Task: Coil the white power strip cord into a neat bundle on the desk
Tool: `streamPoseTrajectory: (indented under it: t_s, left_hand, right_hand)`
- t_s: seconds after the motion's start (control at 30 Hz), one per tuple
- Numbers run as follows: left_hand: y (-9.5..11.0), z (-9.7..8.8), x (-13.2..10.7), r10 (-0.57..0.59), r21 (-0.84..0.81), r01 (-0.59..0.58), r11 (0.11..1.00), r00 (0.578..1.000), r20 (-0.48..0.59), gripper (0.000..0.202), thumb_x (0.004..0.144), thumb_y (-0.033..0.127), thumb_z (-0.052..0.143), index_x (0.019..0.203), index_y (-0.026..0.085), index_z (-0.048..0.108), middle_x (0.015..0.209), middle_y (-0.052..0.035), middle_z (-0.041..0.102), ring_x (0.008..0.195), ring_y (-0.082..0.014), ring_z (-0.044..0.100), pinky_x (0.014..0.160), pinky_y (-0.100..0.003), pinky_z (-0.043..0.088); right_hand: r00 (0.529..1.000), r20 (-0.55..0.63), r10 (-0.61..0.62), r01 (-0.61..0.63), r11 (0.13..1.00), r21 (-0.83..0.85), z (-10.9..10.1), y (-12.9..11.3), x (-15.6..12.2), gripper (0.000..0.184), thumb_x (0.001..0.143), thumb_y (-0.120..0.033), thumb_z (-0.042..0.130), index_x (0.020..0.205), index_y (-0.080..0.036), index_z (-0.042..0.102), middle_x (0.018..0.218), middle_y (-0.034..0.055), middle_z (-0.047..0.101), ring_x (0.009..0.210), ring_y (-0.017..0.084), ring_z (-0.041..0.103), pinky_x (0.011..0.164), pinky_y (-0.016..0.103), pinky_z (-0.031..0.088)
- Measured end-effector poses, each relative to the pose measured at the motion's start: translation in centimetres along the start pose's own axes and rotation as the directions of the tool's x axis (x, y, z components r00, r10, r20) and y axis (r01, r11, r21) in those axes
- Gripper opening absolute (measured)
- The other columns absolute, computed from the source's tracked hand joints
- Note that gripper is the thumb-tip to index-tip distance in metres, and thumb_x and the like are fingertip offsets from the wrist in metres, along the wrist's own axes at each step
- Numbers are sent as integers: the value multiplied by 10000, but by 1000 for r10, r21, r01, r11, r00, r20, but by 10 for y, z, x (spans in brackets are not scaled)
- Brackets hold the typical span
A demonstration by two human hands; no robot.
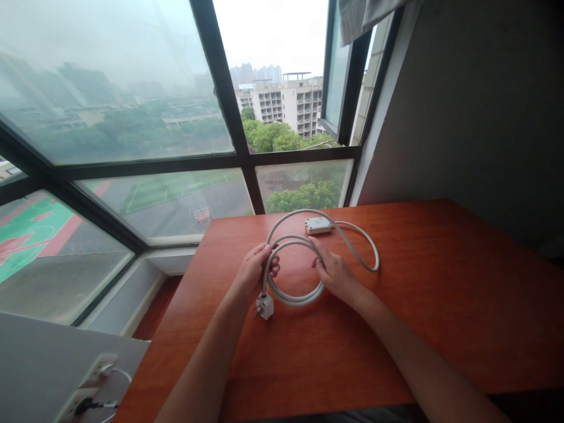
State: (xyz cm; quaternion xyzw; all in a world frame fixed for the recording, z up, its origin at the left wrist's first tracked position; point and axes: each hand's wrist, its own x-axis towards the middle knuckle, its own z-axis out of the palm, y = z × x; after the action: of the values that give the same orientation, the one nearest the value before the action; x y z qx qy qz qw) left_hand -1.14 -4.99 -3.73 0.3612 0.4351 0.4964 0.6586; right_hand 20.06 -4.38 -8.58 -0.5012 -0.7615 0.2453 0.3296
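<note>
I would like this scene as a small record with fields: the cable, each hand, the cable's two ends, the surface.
Cable: white, partly coiled
Left hand: grips the cable's left side
Right hand: grips its right side
Near end: white plug, prongs bare
Far end: white block, probably an extension socket
Surface: reddish-brown wooden table

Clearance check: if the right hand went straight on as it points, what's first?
Past the cable coil it holds, the right hand would probably meet the larger outer loop first; its depth is hard to tell.
</note>
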Motion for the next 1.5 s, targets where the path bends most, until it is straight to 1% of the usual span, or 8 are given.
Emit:
streamPoseTrajectory:
  t_s: [0.3,0.43,0.57,0.73,0.9,1.07,1.23,1.5]
  left_hand:
    - [2,-2,-1,-53,-17,53,998,999,-3,248,797,358,641,865,145,533,648,18,526,484,-59,488,421,-148,379]
    - [0,4,-2,-53,-37,54,998,998,43,263,792,362,657,811,143,513,592,56,445,429,-26,390,393,-125,296]
    - [-1,9,-4,-70,-19,72,997,992,105,312,790,373,672,751,156,450,597,55,441,441,-27,400,408,-128,294]
    - [-2,10,-5,-70,41,65,997,991,117,300,810,400,639,776,149,477,604,36,483,426,-42,427,405,-147,306]
    - [-5,9,-5,-78,47,73,996,991,112,302,808,420,641,839,142,526,599,36,494,419,-51,438,400,-153,316]
    - [-6,8,-6,-74,61,66,996,987,140,299,826,430,624,838,146,530,601,31,504,430,-65,469,406,-161,334]
    - [-2,7,-9,-75,112,56,992,983,169,315,830,441,623,786,152,506,639,14,535,447,-75,503,415,-171,347]
    - [-2,7,-11,-109,120,83,989,969,223,332,848,478,597,855,153,527,620,30,488,453,-64,464,420,-169,324]
  right_hand:
    - [998,10,-68,67,995,67,-6,4,2,544,890,-144,380,1433,-180,374,818,18,691,729,168,642,746,269,484]
    - [997,-78,-6,-2,995,-104,-6,3,3,432,926,-240,425,1352,-188,481,923,62,709,816,201,662,752,284,485]
    - [987,-146,-62,12,947,-320,-7,-6,6,383,938,-260,450,1306,-227,551,1141,89,670,896,209,660,738,262,476]
    - [976,-164,-145,75,925,-371,-10,-11,12,366,982,-339,406,1296,-255,575,1080,76,687,889,200,663,712,245,468]
    - [973,-167,-158,125,973,-194,-12,-4,14,318,966,-308,439,1211,-232,628,1038,80,702,908,212,658,760,278,488]
    - [984,-138,-114,126,989,79,-19,-1,16,281,944,-297,458,1075,-193,683,827,58,704,743,192,658,685,295,509]
    - [997,-76,12,17,928,371,-27,-1,16,288,919,-346,485,1017,-170,690,831,64,704,690,169,670,614,277,545]
    - [986,82,145,-165,800,577,-32,0,14,368,844,-494,587,799,-143,689,695,52,681,515,127,610,502,245,497]
